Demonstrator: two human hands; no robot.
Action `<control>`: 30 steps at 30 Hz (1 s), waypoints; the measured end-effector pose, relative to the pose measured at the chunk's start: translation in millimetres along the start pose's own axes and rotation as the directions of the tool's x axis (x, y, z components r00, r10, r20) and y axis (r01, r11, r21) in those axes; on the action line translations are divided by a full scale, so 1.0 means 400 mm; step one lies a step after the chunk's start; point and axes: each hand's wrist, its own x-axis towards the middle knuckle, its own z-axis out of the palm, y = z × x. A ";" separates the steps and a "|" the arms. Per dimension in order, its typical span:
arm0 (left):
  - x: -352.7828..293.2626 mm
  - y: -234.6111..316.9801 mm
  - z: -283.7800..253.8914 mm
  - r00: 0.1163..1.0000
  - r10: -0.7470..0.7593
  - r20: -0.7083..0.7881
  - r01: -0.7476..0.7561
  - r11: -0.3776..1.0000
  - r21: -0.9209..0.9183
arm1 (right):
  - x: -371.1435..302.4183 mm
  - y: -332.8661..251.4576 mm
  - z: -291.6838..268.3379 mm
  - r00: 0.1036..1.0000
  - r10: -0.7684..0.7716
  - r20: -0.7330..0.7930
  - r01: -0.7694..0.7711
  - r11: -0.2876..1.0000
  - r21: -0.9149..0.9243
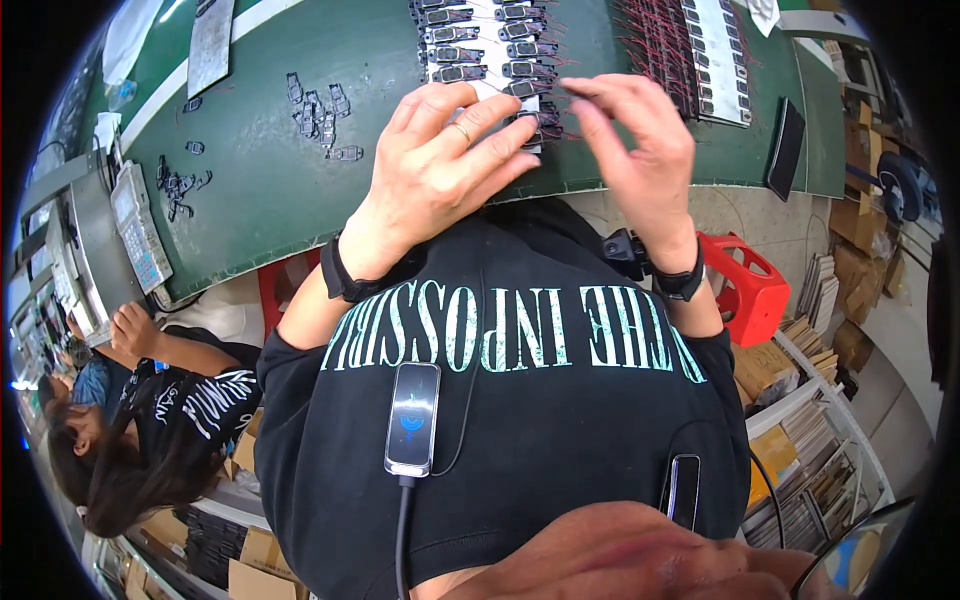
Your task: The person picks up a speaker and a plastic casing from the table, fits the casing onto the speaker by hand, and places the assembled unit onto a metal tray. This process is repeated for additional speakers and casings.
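Two columns of small black modules with metallic faces [455, 34] lie along a white strip [492, 52] on the green table; thin red wires trail from the right column. My left hand [435, 170], wearing a ring, reaches over the strip's near end with fingers stretched and a little apart. Its fingertips rest at the lowest modules of the right column, one black module [545, 119] showing beside them. Just right of these, my right hand [645, 140] has thumb and index brought together near the red wire ends. Whatever sits between those fingertips is too small to make out.
Loose black parts [322, 118] lie left on the green table [260, 180], with more beside a keypad device [140, 225]. Another wired row on a white board [722, 65] and a dark phone [786, 148] are right. A red stool [745, 290] stands below; a co-worker [170, 400] sits left.
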 end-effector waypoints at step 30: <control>-0.003 -0.006 -0.015 0.998 -0.009 0.069 0.008 1.000 0.021 | 0.231 0.415 -0.291 0.995 0.099 -0.001 -0.097 0.971 -0.219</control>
